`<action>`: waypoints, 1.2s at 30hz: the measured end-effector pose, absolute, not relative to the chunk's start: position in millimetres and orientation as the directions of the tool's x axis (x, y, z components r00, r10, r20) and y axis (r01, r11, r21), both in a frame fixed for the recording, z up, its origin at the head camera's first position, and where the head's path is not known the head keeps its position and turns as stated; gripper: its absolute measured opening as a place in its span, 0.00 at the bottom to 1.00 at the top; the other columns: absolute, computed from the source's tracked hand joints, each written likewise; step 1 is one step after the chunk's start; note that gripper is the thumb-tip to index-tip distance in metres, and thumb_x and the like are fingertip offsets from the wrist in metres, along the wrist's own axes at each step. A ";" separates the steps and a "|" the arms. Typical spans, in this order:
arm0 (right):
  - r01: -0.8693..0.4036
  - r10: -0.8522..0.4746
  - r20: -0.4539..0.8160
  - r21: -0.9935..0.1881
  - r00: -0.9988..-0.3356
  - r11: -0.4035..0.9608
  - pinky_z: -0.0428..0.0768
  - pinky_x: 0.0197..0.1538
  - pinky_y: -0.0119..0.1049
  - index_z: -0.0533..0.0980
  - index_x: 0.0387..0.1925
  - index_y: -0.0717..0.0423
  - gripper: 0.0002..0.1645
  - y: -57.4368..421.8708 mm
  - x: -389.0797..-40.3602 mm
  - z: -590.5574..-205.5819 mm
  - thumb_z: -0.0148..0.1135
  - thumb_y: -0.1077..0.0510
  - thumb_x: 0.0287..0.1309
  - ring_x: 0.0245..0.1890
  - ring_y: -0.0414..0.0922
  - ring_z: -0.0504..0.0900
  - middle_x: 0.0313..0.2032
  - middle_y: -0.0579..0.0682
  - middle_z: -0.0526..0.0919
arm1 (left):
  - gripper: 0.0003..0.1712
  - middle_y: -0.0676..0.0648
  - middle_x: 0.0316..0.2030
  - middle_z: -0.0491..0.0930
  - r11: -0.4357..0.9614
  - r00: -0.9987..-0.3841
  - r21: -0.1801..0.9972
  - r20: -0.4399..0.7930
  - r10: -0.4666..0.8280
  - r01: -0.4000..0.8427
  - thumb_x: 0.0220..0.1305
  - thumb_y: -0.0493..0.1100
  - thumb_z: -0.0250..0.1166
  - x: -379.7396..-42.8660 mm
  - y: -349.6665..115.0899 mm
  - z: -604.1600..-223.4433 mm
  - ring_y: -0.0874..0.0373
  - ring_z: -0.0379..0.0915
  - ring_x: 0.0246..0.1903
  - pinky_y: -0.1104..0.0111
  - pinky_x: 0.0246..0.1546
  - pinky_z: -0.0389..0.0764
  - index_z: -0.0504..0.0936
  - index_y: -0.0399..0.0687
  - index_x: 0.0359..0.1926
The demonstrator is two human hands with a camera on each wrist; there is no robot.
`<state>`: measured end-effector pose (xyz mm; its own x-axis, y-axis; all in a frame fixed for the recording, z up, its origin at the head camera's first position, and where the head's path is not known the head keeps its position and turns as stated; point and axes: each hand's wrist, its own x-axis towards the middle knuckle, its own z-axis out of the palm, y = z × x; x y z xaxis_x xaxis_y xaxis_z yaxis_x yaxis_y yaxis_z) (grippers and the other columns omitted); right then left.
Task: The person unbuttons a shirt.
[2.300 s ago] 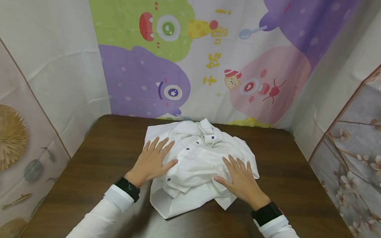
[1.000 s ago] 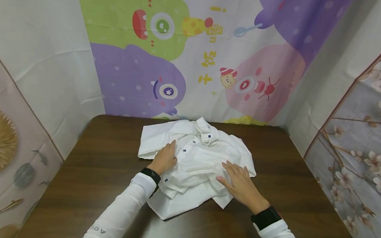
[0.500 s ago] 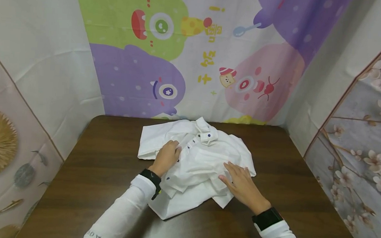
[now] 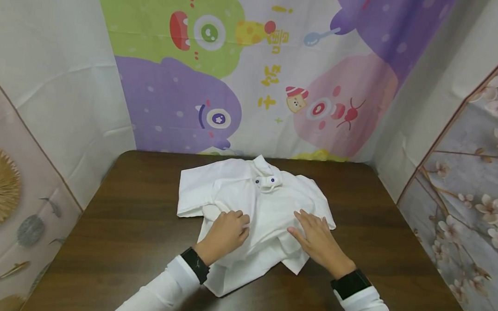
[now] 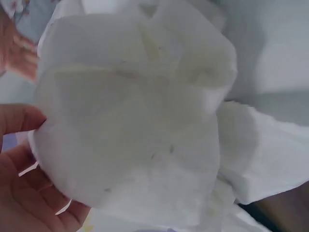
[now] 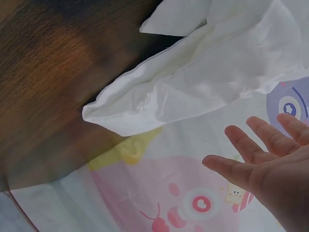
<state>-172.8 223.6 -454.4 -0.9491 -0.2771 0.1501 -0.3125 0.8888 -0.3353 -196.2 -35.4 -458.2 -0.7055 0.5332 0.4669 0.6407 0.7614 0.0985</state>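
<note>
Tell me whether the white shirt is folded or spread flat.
Neither: the shirt lies rumpled on the table, its body creased, the left hand pinching its cloth.

My left forearm (image 4: 155,288) reaches forward from the lower left of the head view and my right forearm (image 4: 369,303) from the lower right, both slanting inward. My left hand (image 4: 224,233) has its back upward and its fingers curled; in the left wrist view, my left thumb (image 5: 21,118) bends opposite them in a pinch. My right hand (image 4: 319,240), apart from the left, also has its back upward, fingers loosely straight, my right thumb (image 4: 297,234) angled out from them toward the left.
</note>
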 end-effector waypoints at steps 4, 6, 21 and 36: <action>-0.315 -0.279 0.153 -0.331 -0.948 0.890 0.52 0.63 0.65 0.66 0.63 0.59 0.35 222.0 -175.7 -454.1 0.47 0.39 0.64 0.63 0.61 0.64 0.63 0.61 0.66 | 0.04 0.51 0.20 0.74 0.745 -0.714 0.072 0.358 0.602 0.664 0.51 0.41 0.63 -178.0 -35.7 -469.8 0.56 0.72 0.20 0.67 0.19 0.67 0.77 0.49 0.23; -0.317 -0.281 0.155 -0.328 -0.947 0.890 0.53 0.63 0.65 0.66 0.63 0.59 0.35 220.5 -177.1 -453.8 0.47 0.39 0.64 0.63 0.61 0.64 0.63 0.61 0.66 | 0.03 0.51 0.20 0.73 0.737 -0.722 0.077 0.295 0.626 0.671 0.50 0.41 0.63 -169.8 -35.3 -476.6 0.57 0.71 0.20 0.68 0.19 0.66 0.77 0.49 0.24; -0.269 -0.284 0.045 -0.493 -0.958 0.828 0.63 0.62 0.55 0.63 0.61 0.69 0.27 199.7 -249.3 -453.6 0.49 0.56 0.66 0.60 0.63 0.67 0.58 0.68 0.70 | 0.05 0.50 0.26 0.75 0.738 -0.756 0.184 0.049 0.653 0.650 0.57 0.40 0.61 -155.9 -32.9 -495.7 0.59 0.72 0.26 0.72 0.24 0.72 0.79 0.45 0.35; -0.111 -0.217 -0.037 -0.768 -0.976 0.631 0.74 0.55 0.42 0.58 0.66 0.58 0.35 197.2 -323.0 -516.1 0.54 0.55 0.59 0.55 0.50 0.74 0.64 0.58 0.65 | 0.05 0.50 0.27 0.75 0.755 -0.767 0.229 -0.053 0.640 0.614 0.56 0.40 0.60 -155.1 -31.1 -492.6 0.58 0.73 0.26 0.71 0.27 0.73 0.79 0.46 0.35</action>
<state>-323.0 197.2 -516.1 -0.9756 -0.2166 -0.0368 -0.1112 0.6309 -0.7678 -155.1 -31.1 -492.6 -0.7669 0.6396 -0.0534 0.6139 0.7553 0.2294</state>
